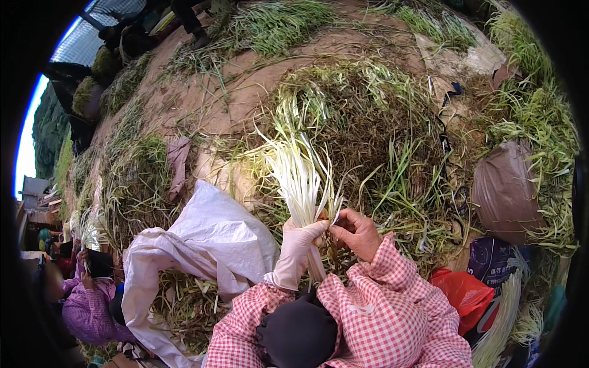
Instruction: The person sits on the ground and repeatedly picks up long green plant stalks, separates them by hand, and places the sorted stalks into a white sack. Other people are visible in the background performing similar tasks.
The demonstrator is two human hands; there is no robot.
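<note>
My left hand (299, 248), in a pale thin glove, is wrapped around a bunch of blanched chives (299, 179). Their white and yellowish leaves fan out away from me, and the stalk ends hang below the fist toward my lap. Close against its right side is my bare right hand (359, 233), its thumb and forefinger pinching a thin pale leaf at the bunch's edge. Brown, withered bits hang beneath the pinch. Beyond the bunch lies a heap of green and dried plant trimmings (382, 115).
A white woven sack (221, 225) lies at my left, over more trimmings. On the right are a brown plastic bag (506, 193), a red plastic bag (464, 294) and a pile of pale chives (499, 313). A person in purple checks (94, 303) sits at far left, holding chives.
</note>
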